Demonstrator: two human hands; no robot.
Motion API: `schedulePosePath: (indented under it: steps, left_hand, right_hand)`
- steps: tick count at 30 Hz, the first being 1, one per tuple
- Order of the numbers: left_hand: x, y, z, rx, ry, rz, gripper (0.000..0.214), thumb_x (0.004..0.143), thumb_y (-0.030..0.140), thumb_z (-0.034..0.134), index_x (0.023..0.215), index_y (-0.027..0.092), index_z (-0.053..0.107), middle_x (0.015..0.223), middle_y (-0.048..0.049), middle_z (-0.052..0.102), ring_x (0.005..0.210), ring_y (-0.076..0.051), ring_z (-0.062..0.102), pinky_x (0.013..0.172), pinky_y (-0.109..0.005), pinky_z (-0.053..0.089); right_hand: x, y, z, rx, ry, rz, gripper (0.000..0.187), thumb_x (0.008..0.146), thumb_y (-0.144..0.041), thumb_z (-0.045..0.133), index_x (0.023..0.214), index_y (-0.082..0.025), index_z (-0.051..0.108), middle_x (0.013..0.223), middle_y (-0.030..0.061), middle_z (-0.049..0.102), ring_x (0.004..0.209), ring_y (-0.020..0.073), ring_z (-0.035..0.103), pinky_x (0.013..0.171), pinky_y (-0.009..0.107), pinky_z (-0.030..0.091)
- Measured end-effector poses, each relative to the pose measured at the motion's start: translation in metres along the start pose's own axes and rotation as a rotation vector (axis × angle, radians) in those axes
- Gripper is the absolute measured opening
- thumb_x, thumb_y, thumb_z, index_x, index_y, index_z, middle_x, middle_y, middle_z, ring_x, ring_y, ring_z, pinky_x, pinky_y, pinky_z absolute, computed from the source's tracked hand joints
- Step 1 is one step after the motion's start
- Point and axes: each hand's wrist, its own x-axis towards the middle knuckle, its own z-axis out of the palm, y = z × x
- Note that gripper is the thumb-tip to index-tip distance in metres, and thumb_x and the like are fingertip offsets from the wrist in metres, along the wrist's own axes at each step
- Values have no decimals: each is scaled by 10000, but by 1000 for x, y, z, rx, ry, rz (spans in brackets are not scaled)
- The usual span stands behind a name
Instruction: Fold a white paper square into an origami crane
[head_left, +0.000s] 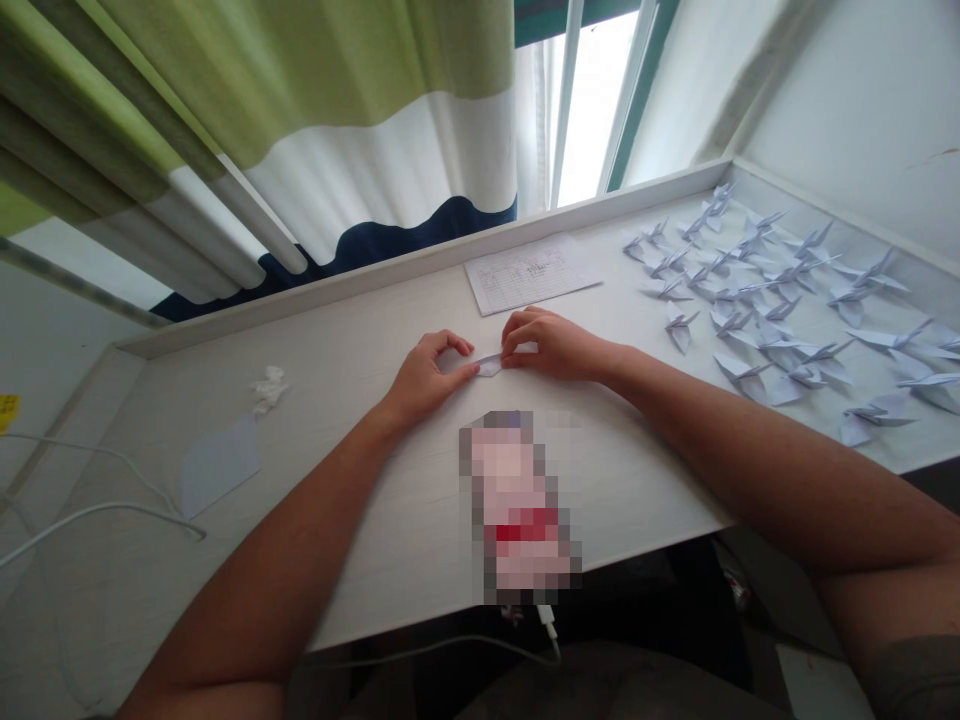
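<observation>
A small piece of pale folded paper (489,364) lies on the white desk (360,400) between my two hands. My left hand (427,375) pinches its left end with thumb and forefinger. My right hand (551,343) presses its fingers down on the right end, fingers curled and close together. Both forearms rest on the desk. Most of the paper is hidden under my fingers.
Several folded paper cranes (765,300) spread over the desk's right side. A printed sheet (531,271) lies behind my hands. A flat folded paper (219,465) and a crumpled scrap (268,388) lie left, near white cables (97,510). A blurred object (519,505) lies near the front edge. Curtains (300,130) hang behind.
</observation>
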Motion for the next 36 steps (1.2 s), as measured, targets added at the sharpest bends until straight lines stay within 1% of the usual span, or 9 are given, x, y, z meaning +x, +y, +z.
schedulePosePath:
  steps: [5,10,16,18,20,23,25,29,36]
  left_hand:
    - [0,0,-4,1,-19,50,157,855,366,782,794,227,745,1066,-88,799,1109,-275,693,1058,-477,513]
    - [0,-4,-9,-23,-79,55,133,865,341,759,800,226,748,1056,-94,805,1153,-286,698,1064,-487,522]
    - [0,-3,-5,14,-48,88,130,862,307,740,777,222,688,1058,-89,791,1118,-280,686,1054,-491,509]
    - [0,-2,-4,24,-46,90,133,862,304,735,772,222,681,1055,-89,790,1108,-280,682,1042,-489,510]
    - [0,-2,-4,23,-44,88,134,865,306,729,772,223,680,1057,-89,791,1111,-281,681,1036,-486,511]
    - [0,-4,-4,8,-48,87,126,869,313,726,784,224,696,1074,-90,793,1134,-281,681,1048,-485,508]
    - [0,-6,-4,-11,-52,88,126,865,315,730,783,224,702,1080,-91,795,1142,-279,683,1065,-487,503]
    - [0,-9,-5,-55,-64,74,133,861,315,730,768,222,713,1084,-91,801,1161,-281,688,1097,-505,491]
    - [2,-9,-12,-149,-135,13,154,815,274,717,676,215,686,1083,-109,820,1251,-310,679,1132,-527,481]
  right_hand:
    - [0,1,1,8,11,-13,110,926,-275,759,866,-216,831,1015,90,750,952,251,631,911,396,465]
    - [-1,2,1,12,17,-19,109,921,-261,757,841,-213,815,1009,87,747,952,249,635,904,392,468]
    - [1,-3,6,32,69,89,144,908,-297,772,811,-193,748,973,85,742,957,254,646,902,390,476]
    - [1,-7,9,-1,107,133,122,890,-295,789,857,-193,731,952,81,740,953,264,643,890,397,479]
    - [0,-12,13,-41,142,146,135,879,-274,795,970,-195,733,1009,87,751,985,281,648,893,412,486]
    - [-1,-16,17,-57,128,21,224,953,-237,712,1172,-211,749,1218,106,758,1171,301,652,1015,460,479]
    - [-1,-15,19,-53,91,-46,246,1008,-250,650,1226,-239,765,1294,92,759,1237,290,656,1075,481,468]
    - [2,-10,22,-26,23,-54,230,1038,-326,637,1156,-272,828,1264,60,797,1194,269,712,1080,480,508]
    - [3,-9,24,37,79,18,172,972,-319,719,1027,-325,882,1214,36,822,1162,270,748,1047,463,573]
